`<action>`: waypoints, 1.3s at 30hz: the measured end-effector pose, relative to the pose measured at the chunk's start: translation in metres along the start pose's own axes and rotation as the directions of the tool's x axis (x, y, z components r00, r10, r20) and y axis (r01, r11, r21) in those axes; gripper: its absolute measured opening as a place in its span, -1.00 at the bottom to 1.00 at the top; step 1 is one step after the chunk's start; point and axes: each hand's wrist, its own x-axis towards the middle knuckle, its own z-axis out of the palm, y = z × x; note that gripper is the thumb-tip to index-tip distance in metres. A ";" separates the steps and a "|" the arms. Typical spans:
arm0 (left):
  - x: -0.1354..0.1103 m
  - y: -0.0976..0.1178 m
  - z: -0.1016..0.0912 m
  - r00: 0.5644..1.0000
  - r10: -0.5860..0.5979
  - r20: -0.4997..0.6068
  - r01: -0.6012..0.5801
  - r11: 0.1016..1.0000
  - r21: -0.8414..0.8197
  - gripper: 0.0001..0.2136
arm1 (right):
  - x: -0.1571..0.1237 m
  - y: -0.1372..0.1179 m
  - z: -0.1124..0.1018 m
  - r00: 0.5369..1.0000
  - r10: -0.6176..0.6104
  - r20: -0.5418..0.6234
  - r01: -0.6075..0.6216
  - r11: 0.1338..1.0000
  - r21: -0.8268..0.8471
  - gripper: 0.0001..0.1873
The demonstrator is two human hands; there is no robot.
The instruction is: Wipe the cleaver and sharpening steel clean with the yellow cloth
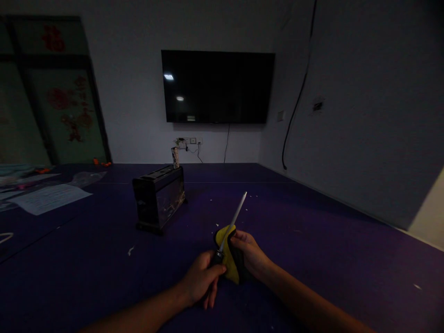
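My left hand (204,277) is closed around the black handle of a sharpening steel (238,210), a long slim metal rod that points up and away from me. A yellow cloth with a dark edge and dark reverse side (231,273) lies behind and against the lower part of the rod. My right hand (250,252) pinches this cloth by its upper right edge, close to the rod. My left thumb rests near the cloth's lower part. Ahead and to the left stands a black box-shaped holder (159,199) with slots in its top.
A patterned upright object (175,157) shows at the holder's far end. Papers (52,198) and clear plastic (86,178) lie at the left. Small white scraps dot the purple surface (298,277). A television (218,88) hangs on the far wall; a dark cable (296,106) runs down the right wall.
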 end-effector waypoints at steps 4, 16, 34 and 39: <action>0.001 0.003 0.001 1.000 0.001 0.013 -0.001 1.000 0.004 -0.76 | -0.001 -0.003 0.002 0.999 -0.012 0.042 0.013 1.000 -0.011 -0.79; 0.003 0.003 0.001 0.999 -0.029 0.029 0.029 0.999 0.019 -0.75 | -0.002 -0.005 0.005 0.995 -0.033 0.091 0.037 0.999 -0.038 -0.75; 0.003 0.004 0.000 0.999 -0.022 0.033 0.022 1.000 0.010 -0.74 | -0.001 -0.008 0.003 0.999 -0.025 0.041 0.028 0.997 -0.073 -0.77; 0.005 0.000 -0.001 0.999 -0.012 0.049 0.010 0.999 0.034 -0.70 | 0.002 -0.011 -0.002 0.998 -0.036 0.047 0.040 0.995 -0.090 -0.80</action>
